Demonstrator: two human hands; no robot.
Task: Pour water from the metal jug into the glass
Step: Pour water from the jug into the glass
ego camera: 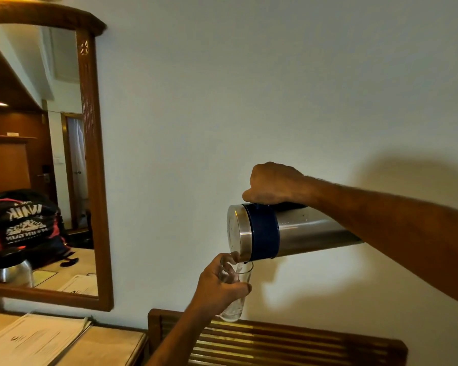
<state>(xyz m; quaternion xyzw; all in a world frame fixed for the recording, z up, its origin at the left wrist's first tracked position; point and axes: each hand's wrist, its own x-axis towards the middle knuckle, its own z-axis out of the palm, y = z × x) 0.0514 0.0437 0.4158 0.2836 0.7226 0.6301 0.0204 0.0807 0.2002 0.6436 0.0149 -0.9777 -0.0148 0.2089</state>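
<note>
While our right hand [273, 184] clamps the steel, blue-banded metal jug [283, 231] lying almost level, its spout meets the clear glass [234, 294] gripped by our left hand [217, 286] just below.

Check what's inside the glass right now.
The glass shows a thin stream of water entering at its rim from the metal jug and a little water pooled at the bottom. The left hand covers its near side, hiding the exact level.

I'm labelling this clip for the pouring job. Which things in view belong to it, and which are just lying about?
In the job:
- metal jug, tipped, in right hand
- glass, in left hand

Lying about:
- mirror
- papers on the table
- slatted wooden rack
</note>
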